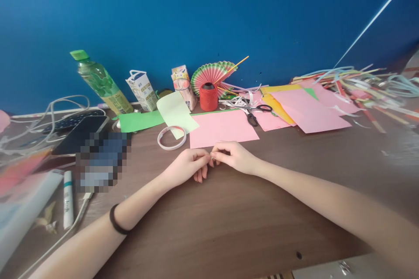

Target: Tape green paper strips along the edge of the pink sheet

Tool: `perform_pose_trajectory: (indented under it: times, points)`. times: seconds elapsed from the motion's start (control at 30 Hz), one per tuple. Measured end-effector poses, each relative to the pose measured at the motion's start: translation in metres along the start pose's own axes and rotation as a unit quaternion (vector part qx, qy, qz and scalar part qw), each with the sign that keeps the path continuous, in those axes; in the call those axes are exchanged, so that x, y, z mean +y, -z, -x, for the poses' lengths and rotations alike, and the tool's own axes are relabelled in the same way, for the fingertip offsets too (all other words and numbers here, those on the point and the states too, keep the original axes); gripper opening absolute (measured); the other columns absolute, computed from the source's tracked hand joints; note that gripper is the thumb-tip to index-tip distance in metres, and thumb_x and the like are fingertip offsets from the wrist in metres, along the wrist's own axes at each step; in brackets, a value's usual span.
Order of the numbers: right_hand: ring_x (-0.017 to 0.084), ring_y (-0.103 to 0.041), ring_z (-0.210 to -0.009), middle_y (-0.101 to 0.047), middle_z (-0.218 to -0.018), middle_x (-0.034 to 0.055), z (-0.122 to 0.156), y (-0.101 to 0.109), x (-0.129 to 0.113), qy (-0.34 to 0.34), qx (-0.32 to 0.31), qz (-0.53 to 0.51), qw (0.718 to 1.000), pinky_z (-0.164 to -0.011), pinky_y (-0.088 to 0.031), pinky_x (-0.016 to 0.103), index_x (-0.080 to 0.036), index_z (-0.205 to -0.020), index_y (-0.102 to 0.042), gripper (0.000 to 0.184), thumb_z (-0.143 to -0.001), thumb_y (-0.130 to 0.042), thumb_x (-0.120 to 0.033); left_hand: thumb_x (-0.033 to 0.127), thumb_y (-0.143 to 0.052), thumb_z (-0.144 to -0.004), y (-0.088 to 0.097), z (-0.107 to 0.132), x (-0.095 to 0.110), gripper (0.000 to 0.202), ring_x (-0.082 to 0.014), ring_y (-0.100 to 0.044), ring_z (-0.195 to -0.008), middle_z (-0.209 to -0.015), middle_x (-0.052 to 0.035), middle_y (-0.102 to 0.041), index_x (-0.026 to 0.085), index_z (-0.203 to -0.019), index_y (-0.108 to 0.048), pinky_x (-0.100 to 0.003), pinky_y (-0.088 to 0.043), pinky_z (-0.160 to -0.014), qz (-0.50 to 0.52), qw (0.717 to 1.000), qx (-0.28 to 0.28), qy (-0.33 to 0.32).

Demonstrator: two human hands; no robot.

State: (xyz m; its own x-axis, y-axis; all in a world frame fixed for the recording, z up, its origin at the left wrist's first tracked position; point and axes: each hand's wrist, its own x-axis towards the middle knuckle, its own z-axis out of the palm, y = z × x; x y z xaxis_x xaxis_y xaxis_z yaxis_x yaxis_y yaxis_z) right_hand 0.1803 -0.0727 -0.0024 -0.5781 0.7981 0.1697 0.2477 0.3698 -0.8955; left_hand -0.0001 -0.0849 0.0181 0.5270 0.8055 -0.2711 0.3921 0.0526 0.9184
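My left hand [191, 165] and my right hand [234, 156] meet above the brown table [209, 222], their fingertips pinched close together. Something very small seems to be between them, but I cannot make out what it is. Just beyond my fingers lies a sheet of pink paper [222, 128]. Left of it, a roll of white tape [172, 147] rests flat, partly on a pale green sheet [176, 111]. Black-handled scissors [252, 118] lie behind my right hand, at the pink sheet's edge. A dark band [117, 220] circles my left wrist.
Against the blue wall stand a green bottle [103, 85], a milk carton [143, 91], a red spool [208, 98] and a paper fan [209, 74]. Pink sheets [310, 109] and paper strips [376, 91] pile at right. A marker [68, 200], phones and cables occupy the left.
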Motion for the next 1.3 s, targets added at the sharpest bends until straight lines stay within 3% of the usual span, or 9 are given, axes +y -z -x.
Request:
perform_pose_trajectory:
  times: [0.13, 0.4, 0.53, 0.77, 1.07, 1.3]
  points:
    - [0.01, -0.049, -0.057, -0.055, -0.06, -0.0014, 0.0003, 0.0014, 0.0017, -0.017, 0.013, -0.004, 1.0, -0.059, -0.039, 0.023, -0.016, -0.065, -0.055, 0.024, -0.084, -0.047, -0.028, 0.035, -0.045, -0.083, 0.0013, -0.001, -0.001, 0.025, -0.0072, -0.053, -0.041, -0.049, 0.0024, -0.058, 0.014, -0.076, -0.057, -0.018, -0.044, -0.045, 0.018, 1.0, -0.013, 0.003]
    - [0.012, -0.055, -0.064, -0.058, -0.067, 0.0009, -0.0007, 0.0031, 0.0027, -0.018, -0.016, -0.058, 0.998, -0.068, -0.042, 0.026, -0.016, -0.069, -0.056, 0.025, -0.086, -0.044, -0.029, 0.039, -0.049, -0.082, 0.0024, -0.0006, -0.0029, 0.028, -0.0088, -0.055, -0.045, -0.052, 0.0004, -0.06, 0.014, -0.074, -0.056, -0.02, -0.045, -0.046, 0.045, 0.999, -0.009, 0.021]
    - [0.012, -0.052, -0.059, -0.055, -0.059, -0.0007, -0.0003, 0.0032, 0.0054, -0.033, 0.008, -0.028, 0.999, -0.064, -0.041, 0.026, -0.016, -0.068, -0.054, 0.025, -0.086, -0.044, -0.031, 0.042, -0.047, -0.082, 0.003, 0.0004, -0.0014, 0.031, -0.0097, -0.056, -0.048, -0.054, -0.0011, -0.061, 0.013, -0.078, -0.057, -0.021, -0.045, -0.048, 0.054, 0.998, -0.013, 0.023]
    - [0.012, -0.053, -0.066, -0.057, -0.061, -0.0002, -0.0027, 0.0064, 0.0078, -0.03, 0.091, -0.052, 0.994, -0.07, -0.039, 0.027, -0.016, -0.062, -0.052, 0.028, -0.084, -0.044, -0.031, 0.041, -0.039, -0.086, 0.0061, 0.0007, -0.0006, 0.034, -0.011, -0.056, -0.046, -0.054, -0.0035, -0.062, 0.011, -0.082, -0.056, -0.022, -0.045, -0.047, 0.138, 0.99, 0.0, 0.032]
    - [0.013, -0.053, -0.064, -0.057, -0.06, -0.0004, -0.0031, 0.007, 0.0059, -0.035, 0.077, -0.07, 0.994, -0.067, -0.04, 0.027, -0.017, -0.065, -0.053, 0.025, -0.082, -0.048, -0.034, 0.03, -0.05, -0.079, 0.0061, 0.0022, -0.001, 0.022, -0.009, -0.054, -0.042, -0.049, -0.0019, -0.06, 0.013, -0.064, -0.052, -0.018, -0.041, -0.043, 0.134, 0.991, 0.017, 0.024]
    - [0.012, -0.05, -0.061, -0.055, -0.059, -0.0005, -0.0012, 0.0047, 0.005, -0.026, 0.059, -0.028, 0.998, -0.062, -0.038, 0.026, -0.017, -0.063, -0.052, 0.029, -0.084, -0.046, -0.035, 0.033, -0.044, -0.082, 0.0064, 0.0021, -0.0005, 0.025, -0.0124, -0.059, -0.05, -0.058, -0.0048, -0.064, 0.012, -0.074, -0.057, -0.024, -0.048, -0.051, 0.135, 0.991, 0.0, 0.015]
